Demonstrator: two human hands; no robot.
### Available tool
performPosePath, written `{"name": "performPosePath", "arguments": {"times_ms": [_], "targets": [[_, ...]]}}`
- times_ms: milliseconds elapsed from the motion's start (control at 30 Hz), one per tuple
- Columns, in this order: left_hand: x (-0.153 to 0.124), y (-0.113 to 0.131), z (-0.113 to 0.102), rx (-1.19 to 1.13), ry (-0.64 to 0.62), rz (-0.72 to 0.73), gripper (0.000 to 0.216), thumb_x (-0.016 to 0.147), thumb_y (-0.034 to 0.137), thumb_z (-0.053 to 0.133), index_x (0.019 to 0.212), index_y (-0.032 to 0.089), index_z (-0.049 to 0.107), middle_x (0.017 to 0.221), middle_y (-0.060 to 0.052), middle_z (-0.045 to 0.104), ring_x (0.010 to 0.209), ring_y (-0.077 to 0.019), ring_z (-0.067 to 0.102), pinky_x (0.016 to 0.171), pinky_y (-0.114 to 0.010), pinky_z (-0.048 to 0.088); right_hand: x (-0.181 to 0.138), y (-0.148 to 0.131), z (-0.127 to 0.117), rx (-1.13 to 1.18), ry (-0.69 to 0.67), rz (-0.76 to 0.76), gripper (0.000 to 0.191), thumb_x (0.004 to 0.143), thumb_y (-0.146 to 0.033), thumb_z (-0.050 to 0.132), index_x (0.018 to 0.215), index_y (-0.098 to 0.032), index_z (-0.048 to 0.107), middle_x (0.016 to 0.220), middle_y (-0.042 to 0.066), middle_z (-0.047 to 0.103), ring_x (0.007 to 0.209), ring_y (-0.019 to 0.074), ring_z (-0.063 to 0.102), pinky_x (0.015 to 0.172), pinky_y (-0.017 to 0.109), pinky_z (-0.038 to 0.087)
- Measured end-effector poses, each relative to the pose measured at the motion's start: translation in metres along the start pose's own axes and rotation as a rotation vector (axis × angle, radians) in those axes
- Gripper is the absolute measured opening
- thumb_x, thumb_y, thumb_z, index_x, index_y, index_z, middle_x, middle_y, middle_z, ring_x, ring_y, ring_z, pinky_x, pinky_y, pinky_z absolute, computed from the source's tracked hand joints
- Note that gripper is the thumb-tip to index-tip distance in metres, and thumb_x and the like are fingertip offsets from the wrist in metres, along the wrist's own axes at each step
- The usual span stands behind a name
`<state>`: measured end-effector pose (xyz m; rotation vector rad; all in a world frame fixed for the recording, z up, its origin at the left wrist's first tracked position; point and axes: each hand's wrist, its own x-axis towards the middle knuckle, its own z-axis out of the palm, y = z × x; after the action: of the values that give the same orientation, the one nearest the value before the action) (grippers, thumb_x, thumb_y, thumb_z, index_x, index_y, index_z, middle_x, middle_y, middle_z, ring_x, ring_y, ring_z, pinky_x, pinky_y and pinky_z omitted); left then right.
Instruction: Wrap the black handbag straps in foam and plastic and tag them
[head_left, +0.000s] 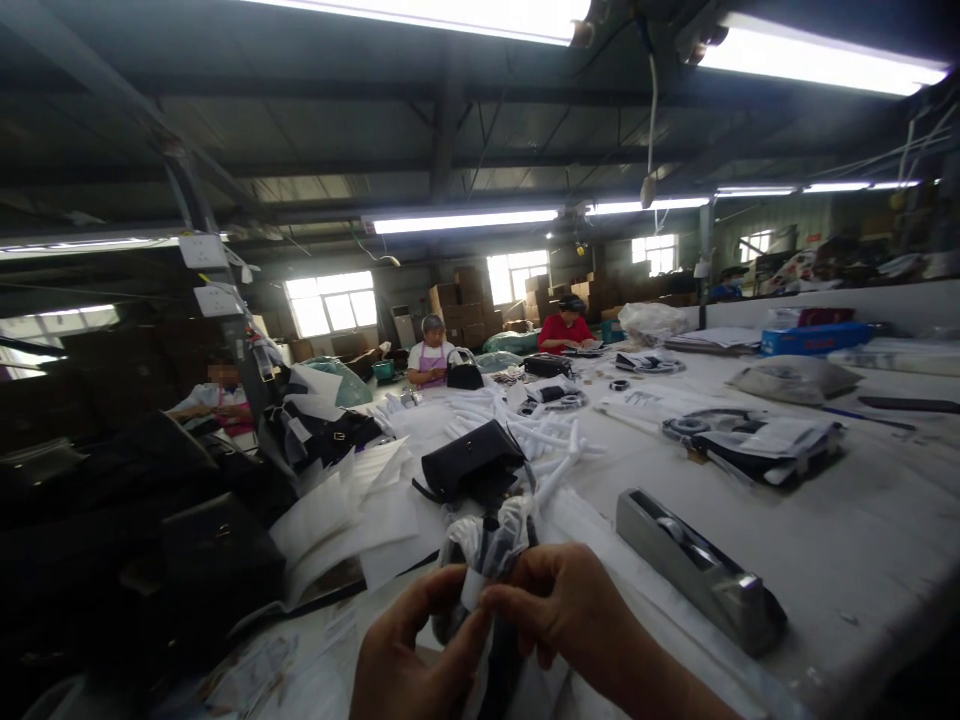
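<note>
At the bottom of the view my left hand and my right hand meet, both pinched on a dark strap wrapped in white tissue paper. The wrapped piece stands up between my fingertips. Just beyond it a small black handbag lies on the white table. White paper sheets are spread to its left.
A grey metal tape dispenser sits right of my hands. Black bags pile up at the left. White paper rolls, more bags and parts cover the long table. Three seated people work at the far end.
</note>
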<state>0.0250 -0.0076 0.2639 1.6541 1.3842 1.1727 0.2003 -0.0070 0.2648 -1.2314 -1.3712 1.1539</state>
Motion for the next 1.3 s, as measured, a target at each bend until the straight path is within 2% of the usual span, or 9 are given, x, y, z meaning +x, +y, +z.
{"name": "performPosePath", "arguments": {"times_ms": [133,367,500,633,767,833,900,1133,1300], "targets": [[0.001,0.001,0.001,-0.063,-0.012,-0.041,0.053,0.063,0.064,0.076,0.097,0.024,0.073,0.078,0.0,0.076,0.057,-0.017,0.068,0.042,-0.022,0.045,0.004,0.004,0.0,0.029,-0.008,-0.009,0.031,0.072,-0.041,0.079,0.062,-0.014,0.066,0.046,-0.003,0.059,0.036,0.008,0.049,0.036,0.016,0.038],[0.003,-0.001,-0.001,-0.265,-0.07,-0.035,0.05,0.061,0.06,0.08,0.093,0.022,0.075,0.088,-0.005,0.078,0.088,-0.0256,0.073,0.072,-0.027,0.058,0.014,0.018,0.005,0.094,-0.04,-0.021,0.041,0.068,-0.051,0.078,0.055,-0.015,0.062,0.043,-0.004,0.055,0.036,0.0074,0.048,0.035,0.017,0.035],[0.006,-0.004,-0.002,-0.453,-0.2,-0.09,0.052,0.061,0.059,0.081,0.095,0.02,0.076,0.089,-0.008,0.078,0.083,-0.0243,0.072,0.077,-0.032,0.057,0.029,0.032,0.012,0.194,-0.154,-0.079,0.043,0.072,-0.054,0.075,0.06,-0.014,0.067,0.047,-0.002,0.059,0.038,0.0083,0.049,0.039,0.018,0.039],[0.011,-0.012,-0.006,-0.522,-0.227,-0.133,0.052,0.062,0.058,0.082,0.097,0.021,0.076,0.09,-0.007,0.078,0.08,-0.021,0.071,0.084,-0.033,0.055,0.03,0.038,0.013,0.143,-0.044,-0.114,0.046,0.08,-0.053,0.07,0.058,-0.013,0.067,0.047,-0.001,0.06,0.038,0.0082,0.051,0.04,0.018,0.037],[0.015,-0.018,-0.01,-0.465,-0.175,-0.126,0.057,0.062,0.062,0.08,0.1,0.02,0.075,0.096,-0.009,0.078,0.083,-0.0235,0.071,0.088,-0.036,0.055,0.011,0.035,0.015,0.226,0.13,-0.212,0.055,0.085,-0.06,0.066,0.113,-0.013,0.071,0.068,0.006,0.073,0.06,0.02,0.069,0.059,0.029,0.054],[0.015,-0.017,-0.009,-0.426,-0.157,-0.111,0.057,0.064,0.061,0.079,0.103,0.02,0.073,0.099,-0.009,0.077,0.089,-0.025,0.072,0.089,-0.036,0.055,0.002,0.032,0.019,0.331,0.116,-0.234,0.08,0.084,-0.06,0.067,0.144,-0.013,0.047,0.084,0.008,0.077,0.079,0.0263,0.073,0.078,0.039,0.058],[0.012,-0.014,-0.005,-0.357,-0.141,-0.082,0.055,0.066,0.06,0.078,0.104,0.02,0.071,0.101,-0.009,0.077,0.095,-0.0267,0.071,0.087,-0.036,0.056,-0.003,0.028,0.025,0.386,0.067,-0.238,0.095,0.081,-0.056,0.072,0.154,-0.015,0.027,0.103,0.011,0.076,0.098,0.0287,0.071,0.095,0.044,0.053],[-0.006,-0.004,0.008,-0.399,-0.133,0.055,0.036,0.081,0.049,0.07,0.106,0.023,0.071,0.109,-0.009,0.075,0.106,-0.0266,0.069,0.095,-0.038,0.054,-0.003,0.008,0.036,0.492,0.118,-0.104,0.066,0.077,-0.042,0.079,0.134,-0.024,0.049,0.123,0.009,0.069,0.121,0.0301,0.061,0.101,0.04,0.05],[0.008,-0.058,-0.035,-0.23,0.019,0.03,0.04,0.089,0.052,0.057,0.114,0.023,0.068,0.124,-0.009,0.07,0.117,-0.0241,0.064,0.099,-0.036,0.053,0.007,0.017,0.027,0.417,0.168,-0.076,0.07,0.074,-0.047,0.08,0.134,-0.024,0.052,0.128,0.011,0.069,0.121,0.0314,0.062,0.102,0.041,0.051]]}}
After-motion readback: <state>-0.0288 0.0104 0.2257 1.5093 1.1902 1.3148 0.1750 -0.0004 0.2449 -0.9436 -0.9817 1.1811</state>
